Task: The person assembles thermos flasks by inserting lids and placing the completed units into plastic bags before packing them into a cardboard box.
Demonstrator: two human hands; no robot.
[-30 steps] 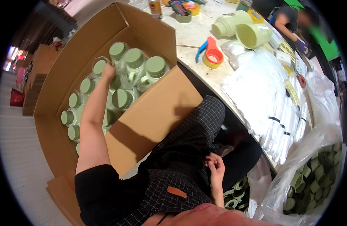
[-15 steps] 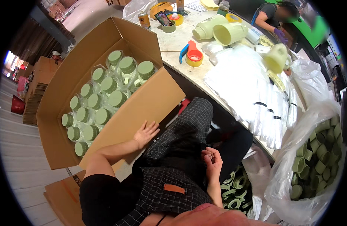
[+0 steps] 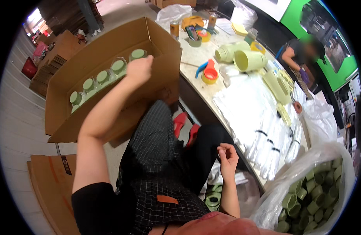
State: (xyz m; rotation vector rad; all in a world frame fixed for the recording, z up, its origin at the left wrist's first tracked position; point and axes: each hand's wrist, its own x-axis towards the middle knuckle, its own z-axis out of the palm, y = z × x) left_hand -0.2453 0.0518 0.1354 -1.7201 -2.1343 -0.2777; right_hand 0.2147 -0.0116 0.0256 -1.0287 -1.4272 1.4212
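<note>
My left hand (image 3: pixel 139 70) is closed over the upper edge of the near flap of a large cardboard box (image 3: pixel 157 74); the box hides part of its fingers. Inside the box stands a row of bottles with round green lids (image 3: pixel 118 65), wrapped in clear plastic. The raised near flap covers the rest of the contents. My right hand (image 3: pixel 228 157) hovers above my lap near the table edge, fingers loosely curled, with nothing visible in it.
On the table (image 3: pixel 194 84) lie a tape dispenser (image 3: pixel 209 75), pale green bottle bodies (image 3: pixel 249 61) and white plastic bags (image 3: pixel 247 105). A clear sack (image 3: pixel 262 203) of green parts stands at right. Flattened cartons (image 3: pixel 51 188) lie at lower left. A person (image 3: pixel 301 56) works beyond the table.
My left hand has moved from the outside of the near flap up to its edge. The flap stands higher, hiding the nearer bottles. My right hand stays near my lap.
</note>
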